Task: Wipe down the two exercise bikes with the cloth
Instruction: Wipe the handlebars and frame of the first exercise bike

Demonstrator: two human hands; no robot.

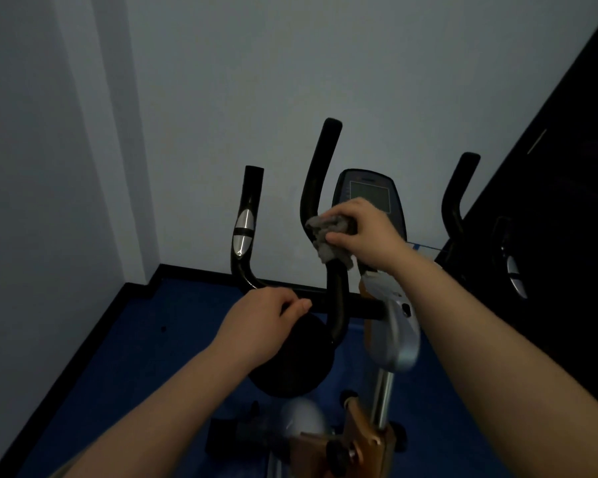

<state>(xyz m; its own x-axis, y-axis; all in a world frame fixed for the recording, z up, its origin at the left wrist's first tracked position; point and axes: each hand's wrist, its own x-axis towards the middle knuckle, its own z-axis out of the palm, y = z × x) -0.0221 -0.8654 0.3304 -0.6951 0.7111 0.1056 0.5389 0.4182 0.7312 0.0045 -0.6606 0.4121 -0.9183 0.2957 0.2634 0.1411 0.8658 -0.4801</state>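
Nearest me, the bike's frame (pixel 359 439) and seat post rise between my forearms, so there is little room to swing my elbows inward. My left hand (pixel 266 317) is closed around the crossbar (pixel 359 307) near its left bend, steadying it. Further out, my right hand (pixel 361 232) grips the grey cloth (pixel 325 236), bunched around the middle handlebar (pixel 320 181) just beside the console (pixel 366 191). I judge the main risk is the loose cloth tail slipping off the bar, or my knuckles knocking the console buttons. Beyond, the wall (pixel 325 63) stands close behind the handlebar tips, the corner closes the left side, and a second bike's handle (pixel 458 191) crowds the right.
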